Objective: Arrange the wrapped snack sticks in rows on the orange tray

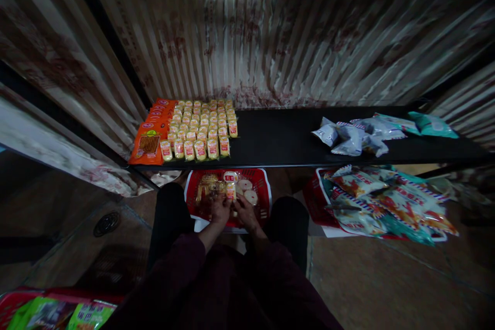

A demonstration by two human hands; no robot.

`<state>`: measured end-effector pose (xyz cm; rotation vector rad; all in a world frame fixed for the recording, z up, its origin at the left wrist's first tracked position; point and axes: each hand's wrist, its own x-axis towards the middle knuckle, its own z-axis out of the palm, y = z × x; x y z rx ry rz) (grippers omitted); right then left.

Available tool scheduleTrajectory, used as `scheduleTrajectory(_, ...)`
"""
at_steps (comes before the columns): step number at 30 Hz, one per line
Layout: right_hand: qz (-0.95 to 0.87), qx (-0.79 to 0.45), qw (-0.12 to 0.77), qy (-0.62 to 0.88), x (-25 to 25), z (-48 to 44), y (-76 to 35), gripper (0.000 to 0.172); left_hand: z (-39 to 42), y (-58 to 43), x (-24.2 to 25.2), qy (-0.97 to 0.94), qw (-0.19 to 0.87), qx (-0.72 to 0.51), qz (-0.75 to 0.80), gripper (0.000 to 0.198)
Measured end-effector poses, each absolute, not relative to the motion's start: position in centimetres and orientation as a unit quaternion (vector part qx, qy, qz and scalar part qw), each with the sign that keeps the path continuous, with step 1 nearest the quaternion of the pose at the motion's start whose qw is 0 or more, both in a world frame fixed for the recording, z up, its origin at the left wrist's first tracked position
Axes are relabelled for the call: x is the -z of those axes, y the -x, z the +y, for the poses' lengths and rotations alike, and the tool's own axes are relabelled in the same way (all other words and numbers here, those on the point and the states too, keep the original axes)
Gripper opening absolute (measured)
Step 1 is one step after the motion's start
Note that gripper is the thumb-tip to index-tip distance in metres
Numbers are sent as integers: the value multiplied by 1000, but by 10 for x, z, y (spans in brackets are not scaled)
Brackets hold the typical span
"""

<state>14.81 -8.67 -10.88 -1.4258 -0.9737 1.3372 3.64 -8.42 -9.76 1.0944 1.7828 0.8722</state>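
Patterned sheeting (232, 56) is hanging behind everything. Black shelf (270, 139) is running left to right in front of it. Dark-trousered legs (292, 219) are flanking the middle basket (265, 191), boxing it in at both sides; shelf edge is limiting the far side.

Right-hand red basket (316, 198) is sitting on the floor, heaped with printed snack bags (358, 184), some spilling past the rim. Another red basket (15, 296) is showing at bottom left, holding green bags (91, 314). Middle basket is holding round pale items (251, 197) on its right and yellowish packs (209, 180) on its left, the latter too dim to identify.

On the shelf: block of small yellow packs (201, 129) is filling the left part in rows, orange bags (149, 142) are lining its left side. Silvery bags (350, 139) are lying loosely toward the right, teal bag (433, 124) beyond them.

Left hand (220, 210) and right hand (245, 211) are converging over the middle basket, fingertips at the near end of a small labelled pack (231, 190). Can't tell whether either hand's fingers are clamping it. Pack's long axis is pointing away from the person, label facing up.
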Motion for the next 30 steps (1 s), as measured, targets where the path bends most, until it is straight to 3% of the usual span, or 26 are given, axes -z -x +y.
scheduleTrajectory(9, -298, -569, 505, 576, 83, -90, -147, 55, -75, -42, 83, -407, 466, -362, 698, 30)
scheduleTrajectory(14, -277, -618, 512, 528, 75, -93, -142, 59, -74, -37, 77, -411, 447, -353, 712, 31)
scheduleTrajectory(22, -252, -596, 506, 571, 86, -92, -143, 62, -79, -40, 69, -443, 405, -354, 717, 37)
scheduleTrajectory(30, -240, -620, 513, 543, 83, -92, -144, 67, -81, -49, 63, -481, 385, -334, 714, 24)
